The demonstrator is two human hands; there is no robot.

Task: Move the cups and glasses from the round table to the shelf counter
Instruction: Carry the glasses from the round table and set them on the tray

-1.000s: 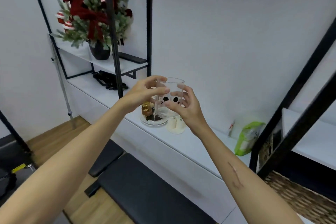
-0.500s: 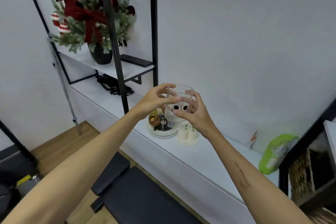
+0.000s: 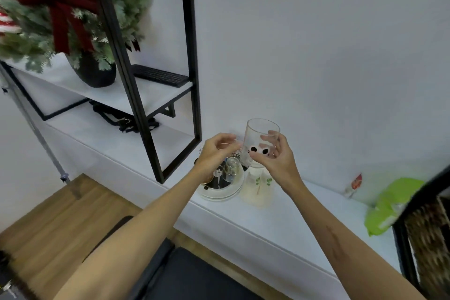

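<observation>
My right hand (image 3: 275,161) grips a clear glass (image 3: 261,134) printed with black dots, upright and just above the white shelf counter (image 3: 267,221). My left hand (image 3: 214,153) hovers a little to the glass's left with curled fingers, apart from it; whether it holds something clear is hard to tell. Directly below the held glass a cream cup with green leaves (image 3: 257,190) stands on the counter. Next to that cup, a round tray (image 3: 219,190) carries small glassware (image 3: 231,169).
A black metal shelf frame (image 3: 146,114) rises left of the tray, bearing a potted Christmas plant (image 3: 92,73) and a keyboard (image 3: 160,75). A green packet (image 3: 389,204) and a small sachet (image 3: 354,184) lie to the right. A black bench (image 3: 194,275) sits below.
Both hands held the glass before; now my left hand has come off it to the left. The glass has moved closer to the counter, over the cream cup.
</observation>
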